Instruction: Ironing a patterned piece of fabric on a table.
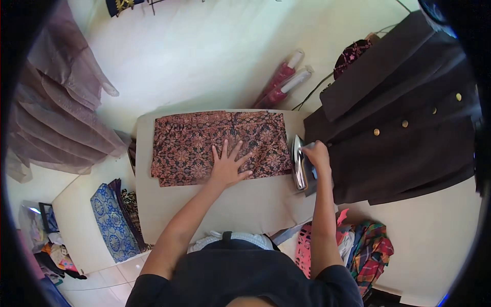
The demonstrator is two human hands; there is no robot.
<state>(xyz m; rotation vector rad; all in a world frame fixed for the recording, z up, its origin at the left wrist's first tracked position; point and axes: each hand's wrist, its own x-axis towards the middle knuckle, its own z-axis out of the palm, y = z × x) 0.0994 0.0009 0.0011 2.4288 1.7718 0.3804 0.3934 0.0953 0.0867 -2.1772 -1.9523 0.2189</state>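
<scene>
My left hand (pixel 225 168) lies palm down with fingers spread wide on the folded patterned cloth (pixel 186 148), right of its middle, probably to steady it and hold it flat. The cloth sits in the centre of the frame on the padded board (pixel 220 204), its long axis running left to right, perhaps so that its length fits along the board's width. My right hand (pixel 319 156) is wrapped around the handle of the iron (pixel 298 171), right of centre, just beside the cloth's right edge; that grip likely gives me control of the hot side. The iron's long axis runs up and down the frame, its narrower end seemingly pointing upward; whether its sole rests flat, I cannot tell. The dark jacket (pixel 388 158) hangs at the right, presumably to avoid creases.
</scene>
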